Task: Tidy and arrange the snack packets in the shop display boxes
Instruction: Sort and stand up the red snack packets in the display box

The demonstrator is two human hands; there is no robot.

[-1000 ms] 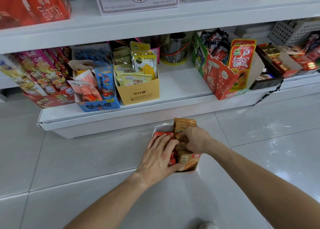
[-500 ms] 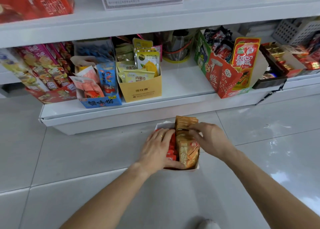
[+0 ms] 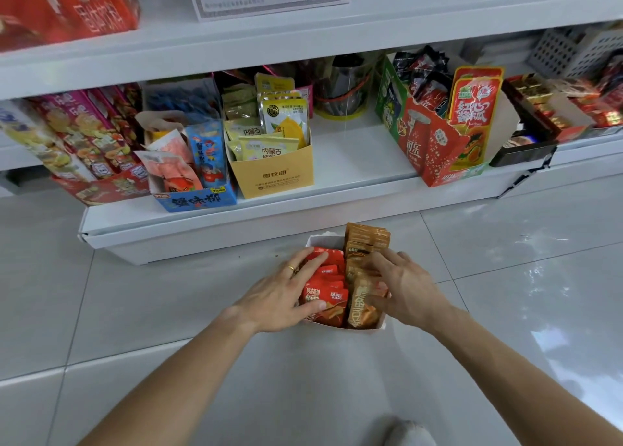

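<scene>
A small white display box [image 3: 322, 240] stands on the tiled floor in front of the bottom shelf. It holds a row of red snack packets [image 3: 328, 294] on the left and a row of brown packets [image 3: 365, 240] on the right. My left hand [image 3: 283, 297] lies over the red row, fingers spread along its far side and thumb against the front packet. My right hand [image 3: 406, 289] reaches in from the right, with its fingers on the brown packets [image 3: 360, 305] near the front.
The white bottom shelf [image 3: 354, 162] carries a yellow box [image 3: 273, 172], a blue box [image 3: 197, 201], a red and green box [image 3: 435, 149] and pink boxes [image 3: 77, 142] of snacks. A gap lies between the yellow and red boxes. A shoe tip [image 3: 409, 432] shows below.
My left hand has slid left and now spans the red row, baring the red packets. My right hand has moved to the box's right side onto the brown packets. The camera has tilted slightly.
</scene>
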